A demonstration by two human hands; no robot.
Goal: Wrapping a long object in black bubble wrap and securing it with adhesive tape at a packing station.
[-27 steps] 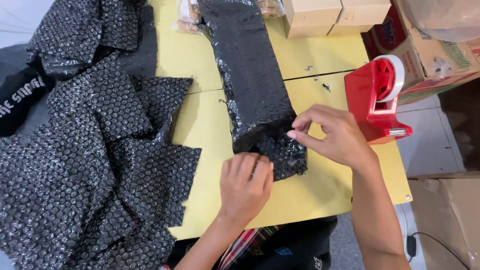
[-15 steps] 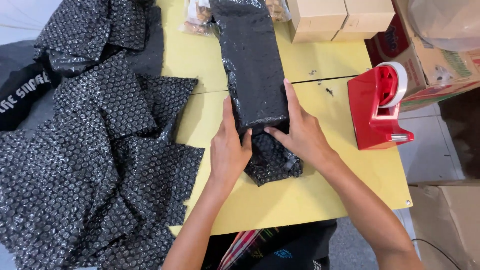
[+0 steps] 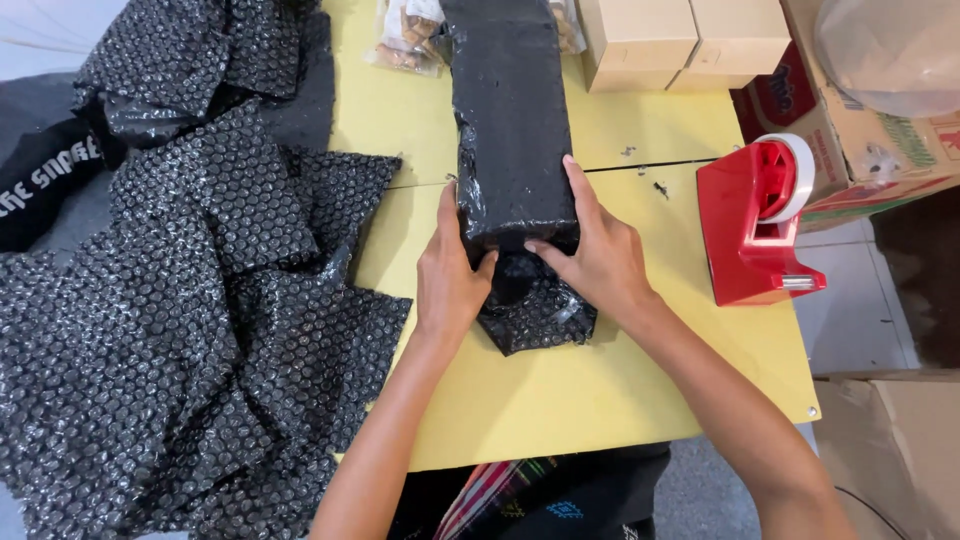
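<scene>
While the big heap of black bubble wrap [image 3: 170, 330] is sprawling over the left of the yellow table [image 3: 620, 400], a long parcel [image 3: 512, 120] in the same wrap is lying down the table's middle. Both hands are pressing its near end: the left hand [image 3: 450, 275] is cupping one side, the right hand [image 3: 595, 255] the other, fingers tucking the loose flap [image 3: 535, 310]. Sealing, I judge, is coming up. A red tape dispenser [image 3: 755, 230] is waiting just right, unobstructed; cardboard boxes [image 3: 680, 40] are sitting behind.

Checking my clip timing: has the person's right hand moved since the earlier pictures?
Yes. The right hand moved left, away from the red tape dispenser, onto the black bubble-wrapped parcel.
</scene>
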